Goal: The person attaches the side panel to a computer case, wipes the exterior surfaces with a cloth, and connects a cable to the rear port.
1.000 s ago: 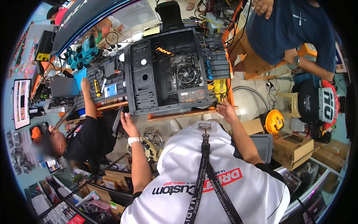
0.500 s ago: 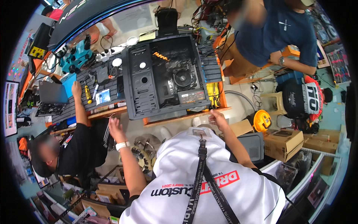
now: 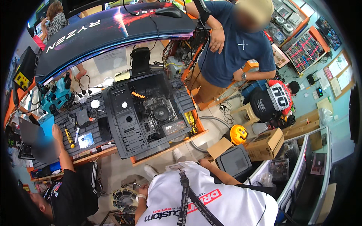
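My left hand (image 3: 143, 189) hangs low beside my white shirt, just below a white wristband's level. It is near a round cream-and-black object (image 3: 126, 199) with chrome bars; whether it touches is unclear and its fingers are small and partly hidden. My right hand (image 3: 204, 163) is close to the shirt's front edge, beside a dark grey panel (image 3: 234, 161); its fingers are hidden. Ahead of me, an open black computer case (image 3: 128, 141) lies on the bench. Inside show a round fan cooler (image 3: 161, 112), an orange coiled cable (image 3: 138, 95) and a labelled power supply (image 3: 175, 128).
A co-worker's hand (image 3: 57, 132) rests on the bench at left, by a yellow screwdriver (image 3: 69, 138) and a dark phone (image 3: 104, 128). Another person in a blue shirt (image 3: 241, 47) stands beyond. Cardboard boxes (image 3: 264, 145) and a yellow round machine (image 3: 238, 134) are at right.
Both my hands have dropped back from near the case's front edge to beside my body. The view has tilted up and turned right, showing more of the monitor and the far wall.
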`<control>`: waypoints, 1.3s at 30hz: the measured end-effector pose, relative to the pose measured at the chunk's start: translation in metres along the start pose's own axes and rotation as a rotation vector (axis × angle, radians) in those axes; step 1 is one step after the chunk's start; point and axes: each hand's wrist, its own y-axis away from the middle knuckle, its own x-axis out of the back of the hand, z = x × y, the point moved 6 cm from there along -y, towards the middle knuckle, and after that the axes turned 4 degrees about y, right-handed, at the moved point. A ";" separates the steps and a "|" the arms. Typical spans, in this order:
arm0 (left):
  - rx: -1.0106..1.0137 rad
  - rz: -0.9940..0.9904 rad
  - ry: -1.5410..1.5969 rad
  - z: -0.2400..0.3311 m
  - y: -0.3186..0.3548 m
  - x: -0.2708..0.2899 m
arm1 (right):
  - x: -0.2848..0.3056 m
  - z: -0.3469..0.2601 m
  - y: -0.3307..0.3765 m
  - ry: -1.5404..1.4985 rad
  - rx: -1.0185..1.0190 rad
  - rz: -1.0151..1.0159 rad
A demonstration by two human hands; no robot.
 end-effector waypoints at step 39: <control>0.171 0.368 0.057 0.119 -0.005 0.062 | 0.158 0.009 -0.087 0.331 0.176 -0.139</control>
